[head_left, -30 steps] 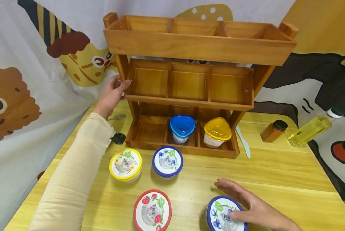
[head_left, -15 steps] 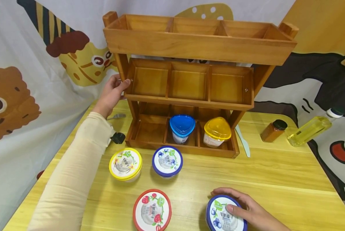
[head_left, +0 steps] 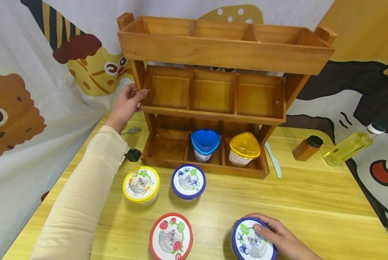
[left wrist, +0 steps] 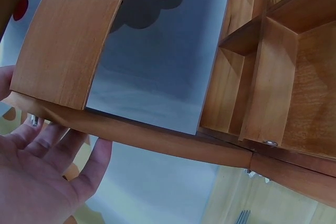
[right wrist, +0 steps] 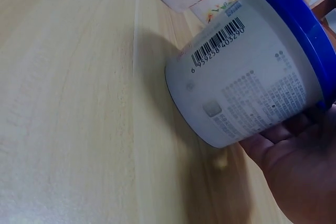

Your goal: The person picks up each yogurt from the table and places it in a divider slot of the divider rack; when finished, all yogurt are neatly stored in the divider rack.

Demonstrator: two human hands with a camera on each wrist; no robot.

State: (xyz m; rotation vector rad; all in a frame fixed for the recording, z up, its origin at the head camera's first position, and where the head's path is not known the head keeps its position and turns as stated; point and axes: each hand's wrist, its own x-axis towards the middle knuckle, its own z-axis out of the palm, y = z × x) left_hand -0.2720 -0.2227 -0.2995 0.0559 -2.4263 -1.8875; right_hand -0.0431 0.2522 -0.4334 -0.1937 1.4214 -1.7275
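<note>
1. Currently gripping blueberry tub [right wrist: 239, 77] in right hand [head_left: 276, 234], with fingers curled round its side and thumb over lid [head_left: 249, 241]; can't tell about contact with table [head_left: 310, 202].
2. Pinching left post [left wrist: 168, 140] of wooden rack [head_left: 226, 52] between thumb and curled fingers of left hand [head_left: 125, 106].
3. Left of right fingers: red-lidded strawberry tub [head_left: 171, 236].
4. Farther out, up-left from right fingers: second blueberry tub [head_left: 188, 182], then yellow-lidded tub [head_left: 142, 185].
5. Down-right from left fingers, in rack's bottom tier [head_left: 169, 148]: blue-topped cup [head_left: 205, 142], middle compartment; yellow-topped cup [head_left: 244, 148], right compartment.
6. Below left fingers: fork [head_left: 134, 130] on table.
</note>
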